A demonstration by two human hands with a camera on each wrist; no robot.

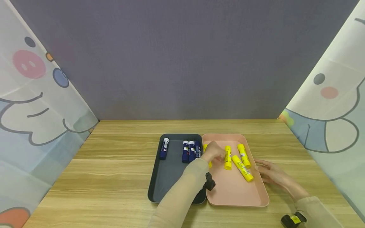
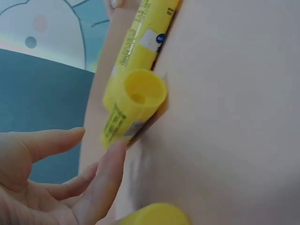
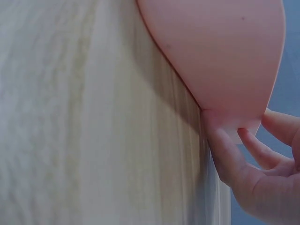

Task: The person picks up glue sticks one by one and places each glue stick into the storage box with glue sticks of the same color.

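Over the left part of the pink tray (image 1: pixel 228 194) my left hand (image 1: pixel 213 152) reaches in among several yellow glue sticks. One glue stick (image 1: pixel 210 164) is partly hidden under it, and another glue stick (image 1: pixel 228 157) lies just to its right. In the left wrist view the thumb and fingers are apart, with a fingertip close to a glue stick (image 2: pixel 123 119); I cannot tell whether they touch. Two more glue sticks, one slanted (image 1: pixel 242 168) and one behind it (image 1: pixel 244 155), lie near the right wall. My right hand (image 1: pixel 272 174) touches that wall from outside, fingers extended.
Left of the pink tray, side by side with it, stands a dark grey tray (image 1: pixel 168 186). Inside are several dark blue glue sticks: one (image 1: pixel 164 148) at the left, the others (image 1: pixel 191 152) grouped at the right. Both trays rest on a wooden table (image 1: pixel 114 164) before a grey panel (image 1: pixel 185 63).
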